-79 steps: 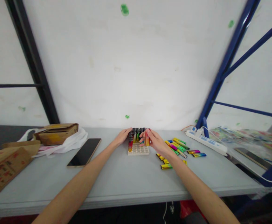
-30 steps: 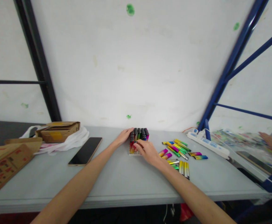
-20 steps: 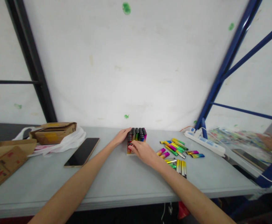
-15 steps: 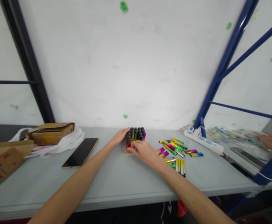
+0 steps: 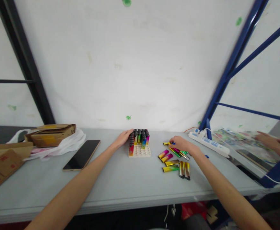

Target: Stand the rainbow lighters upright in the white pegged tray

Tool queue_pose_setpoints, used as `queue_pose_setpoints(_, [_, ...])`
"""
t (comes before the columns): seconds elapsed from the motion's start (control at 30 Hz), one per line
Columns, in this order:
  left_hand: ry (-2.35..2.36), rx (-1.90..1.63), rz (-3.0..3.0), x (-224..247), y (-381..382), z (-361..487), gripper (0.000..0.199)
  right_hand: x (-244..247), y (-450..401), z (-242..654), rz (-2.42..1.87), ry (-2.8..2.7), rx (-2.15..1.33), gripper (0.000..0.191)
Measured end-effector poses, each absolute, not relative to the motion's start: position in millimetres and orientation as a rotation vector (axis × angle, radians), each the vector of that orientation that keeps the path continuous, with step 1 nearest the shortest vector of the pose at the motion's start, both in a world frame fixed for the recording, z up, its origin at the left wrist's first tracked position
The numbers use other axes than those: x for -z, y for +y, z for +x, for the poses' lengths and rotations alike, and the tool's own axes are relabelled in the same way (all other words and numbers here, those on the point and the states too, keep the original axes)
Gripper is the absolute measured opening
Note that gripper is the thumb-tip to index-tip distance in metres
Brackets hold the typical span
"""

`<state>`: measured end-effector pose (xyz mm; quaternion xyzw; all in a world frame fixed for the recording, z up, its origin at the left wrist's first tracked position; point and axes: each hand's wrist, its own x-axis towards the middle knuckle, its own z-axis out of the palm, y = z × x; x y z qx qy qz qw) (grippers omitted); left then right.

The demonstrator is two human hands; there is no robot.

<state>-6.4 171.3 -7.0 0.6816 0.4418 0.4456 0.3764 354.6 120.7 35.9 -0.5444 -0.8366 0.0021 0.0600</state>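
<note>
A white tray (image 5: 140, 151) with rows of holes stands on the table. Upright lighters (image 5: 140, 135) with black tops and shiny coloured bodies fill its back and left side; holes show at the front right. My left hand (image 5: 124, 138) is closed against the tray's left back corner and the lighters there, its fingertips partly hidden. Over to the right, my right hand (image 5: 181, 143) is above a loose pile of lighters (image 5: 177, 151), fingers bent down and closed at a yellow and blue lighter (image 5: 166, 143). Nearer me lie more lighters (image 5: 171, 168), some side by side.
A phone (image 5: 82, 155) lies left of my left forearm. Farther left are cardboard boxes (image 5: 52, 135) and a white plastic bag (image 5: 69, 143). A power strip (image 5: 209, 145) with cables runs along the right, by a blue metal frame (image 5: 226, 76). Another person's hands (image 5: 271, 140) show beyond it.
My right hand has left the tray and moved right to the loose lighters, uncovering the tray's front holes. My left hand stays at the tray. The view has shifted slightly.
</note>
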Motion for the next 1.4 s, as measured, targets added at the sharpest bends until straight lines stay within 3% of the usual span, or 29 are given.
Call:
queue_pose_setpoints(0.17, [1.132,-1.145,1.738,8.0,172.3,-6.9,0.063,-32.4,112.5,354.5,-1.59,-2.315,-0.336,0.027])
queue_pose_setpoints(0.43, [1.131,-1.14,1.747,6.2,170.9,-6.3,0.062,-53.6,93.9,326.9,-1.151,-1.887,-0.926,0.051])
queue_pose_setpoints(0.77, [1.145,-1.139,1.766,6.9,171.7,-6.8,0.062,-86.3,77.7,256.1,-0.906,-1.74,-0.918,0.049])
queue_pose_setpoints(1.1, [1.116,-1.174,1.762,9.1,174.5,-6.2,0.064,-35.6,85.1,220.1,-0.849,-1.607,-0.997,0.049])
queue_pose_setpoints(1.3, [1.164,-1.147,1.738,6.9,171.2,-6.1,0.067,-29.6,75.7,209.7,-0.716,-1.574,-1.332,0.04])
queue_pose_setpoints(1.4, [1.175,-1.147,1.753,5.8,170.3,-5.7,0.068,-24.8,74.0,205.1,-0.82,-1.543,-1.336,0.042])
